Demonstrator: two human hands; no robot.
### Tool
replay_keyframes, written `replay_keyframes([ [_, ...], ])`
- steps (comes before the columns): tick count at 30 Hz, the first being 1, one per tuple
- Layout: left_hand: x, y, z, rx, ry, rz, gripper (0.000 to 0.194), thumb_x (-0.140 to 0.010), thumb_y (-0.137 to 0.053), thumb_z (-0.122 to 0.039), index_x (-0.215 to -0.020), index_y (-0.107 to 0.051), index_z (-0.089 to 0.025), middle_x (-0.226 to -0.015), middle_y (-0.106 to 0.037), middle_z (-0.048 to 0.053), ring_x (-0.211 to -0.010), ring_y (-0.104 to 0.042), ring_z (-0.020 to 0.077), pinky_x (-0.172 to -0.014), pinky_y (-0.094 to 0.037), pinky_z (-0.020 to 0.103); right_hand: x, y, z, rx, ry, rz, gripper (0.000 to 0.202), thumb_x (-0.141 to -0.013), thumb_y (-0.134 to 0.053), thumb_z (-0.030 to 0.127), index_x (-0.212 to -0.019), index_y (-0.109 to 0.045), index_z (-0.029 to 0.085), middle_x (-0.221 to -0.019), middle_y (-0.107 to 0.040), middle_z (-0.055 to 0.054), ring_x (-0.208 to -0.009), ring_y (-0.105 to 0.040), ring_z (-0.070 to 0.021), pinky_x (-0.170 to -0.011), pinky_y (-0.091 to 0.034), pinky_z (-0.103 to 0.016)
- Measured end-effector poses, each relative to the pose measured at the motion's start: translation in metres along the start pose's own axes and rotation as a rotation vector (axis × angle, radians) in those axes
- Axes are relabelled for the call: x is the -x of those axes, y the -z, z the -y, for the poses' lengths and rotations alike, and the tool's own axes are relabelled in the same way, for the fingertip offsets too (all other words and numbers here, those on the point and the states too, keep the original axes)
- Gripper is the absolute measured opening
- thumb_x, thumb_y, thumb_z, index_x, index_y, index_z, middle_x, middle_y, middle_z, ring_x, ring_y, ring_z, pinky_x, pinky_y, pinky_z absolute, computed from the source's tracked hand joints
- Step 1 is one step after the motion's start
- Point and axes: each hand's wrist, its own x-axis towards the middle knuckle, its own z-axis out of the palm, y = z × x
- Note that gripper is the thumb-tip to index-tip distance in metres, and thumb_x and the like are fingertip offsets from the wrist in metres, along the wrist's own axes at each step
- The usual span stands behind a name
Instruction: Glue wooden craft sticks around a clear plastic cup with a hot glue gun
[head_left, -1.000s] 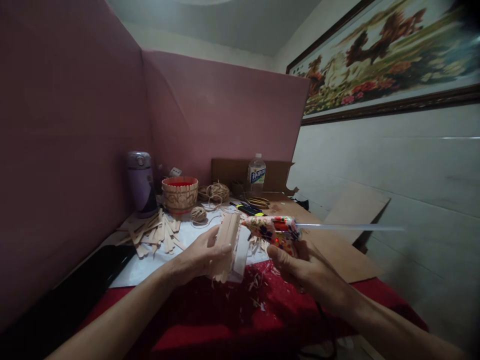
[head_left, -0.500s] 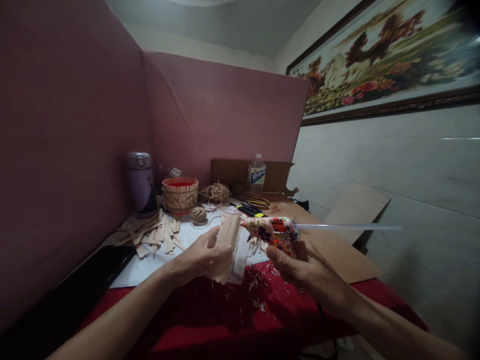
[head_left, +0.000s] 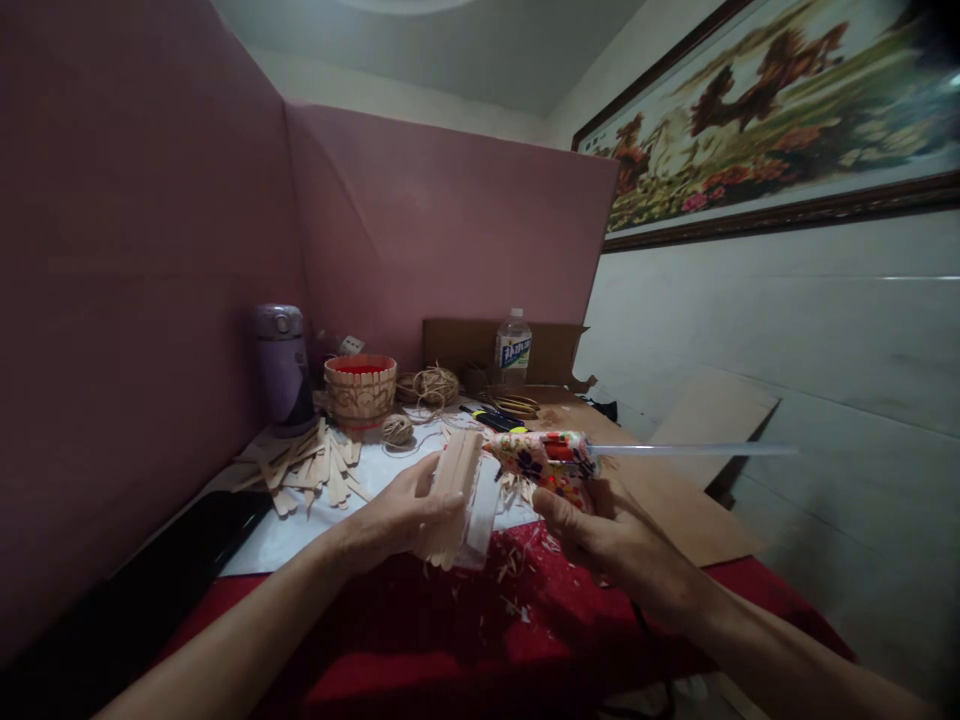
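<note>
My left hand (head_left: 397,510) grips a small box-like piece (head_left: 454,500) with flat wooden sticks side by side on its face and a whitish, translucent body on its right side. In my right hand (head_left: 592,525) is a flower-patterned glue gun (head_left: 544,458), its nozzle pointing left at the upper right edge of the stick-covered piece. Whether the nozzle touches it I cannot tell. A long clear glue stick (head_left: 697,450) sticks out of the gun's back end. A small red light shows on the gun.
Loose wooden sticks (head_left: 319,465) lie on white paper at the left, near a purple bottle (head_left: 283,370) and a stick-covered pot (head_left: 360,392). Behind are twine (head_left: 436,386), a cutter (head_left: 495,419), pliers (head_left: 516,405) and a plastic bottle (head_left: 514,350). Scraps dot the red cloth (head_left: 450,640).
The glue gun's back end and glue stick have tipped up very slightly. My left hand and the stick-covered piece are almost unmoved.
</note>
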Motion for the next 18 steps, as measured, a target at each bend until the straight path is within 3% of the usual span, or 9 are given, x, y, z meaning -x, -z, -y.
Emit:
replay_keyframes([
  [9,-0.0002,-0.0009,-0.0012,0.007,0.004,0.0,0.069,-0.074,-0.072,-0.039,-0.134,-0.042,-0.021,-0.107,-0.057,0.011,-0.084,-0.057,0.0186,-0.068,-0.047,0.028,-0.0011,0.0002,0.0027,0.037,-0.012,0.011,0.049,-0.083,-0.052,0.062,-0.06,-0.04,0.021,-0.048,-0.036,0.006,-0.042,-0.028,-0.007,-0.037,-0.022,-0.022],
  [18,-0.0016,0.0065,0.0071,-0.007,-0.023,0.008,0.064,-0.075,-0.07,-0.04,-0.131,-0.045,-0.021,-0.11,-0.057,0.012,-0.084,-0.059,0.0206,-0.067,-0.048,0.029,-0.0049,0.0011,0.0027,-0.124,-0.085,-0.033,0.047,-0.079,-0.055,0.065,-0.071,-0.044,0.02,-0.051,-0.035,0.007,-0.042,-0.026,-0.0055,-0.036,-0.02,-0.019],
])
